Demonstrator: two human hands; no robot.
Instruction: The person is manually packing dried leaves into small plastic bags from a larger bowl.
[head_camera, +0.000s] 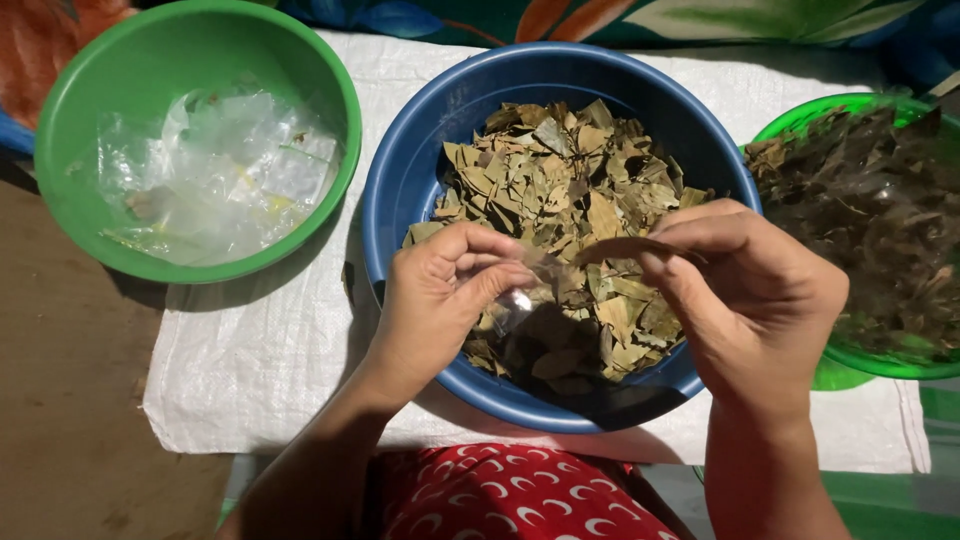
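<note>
Head view, one moment. Both my hands are over the near half of the blue basin, which holds a heap of dried leaves, olive to tan. My left hand is pinched shut, thumb and forefinger, on the left end of a single dried leaf; something small and clear glints just below that pinch, poss. a scrap of plastic film, but the view is too dark there to tell. My right hand grips the same leaf's right end between thumb and fingertips. The leaf's long axis runs left to right, approx. level, spanning the gap between the two hands, just above the heap and apart from it. Neither hand is nearer: each holds an end. To the left, well apart from my hands, a green bowl holds crumpled clear plastic bits. To the right, just beside the basin, a second green bowl holds darker brown leaves. All three vessels rest on a white woven sack spread over a brown floor. Patterned cloth lies along the far edge; my red patterned garment is at the near edge.
</note>
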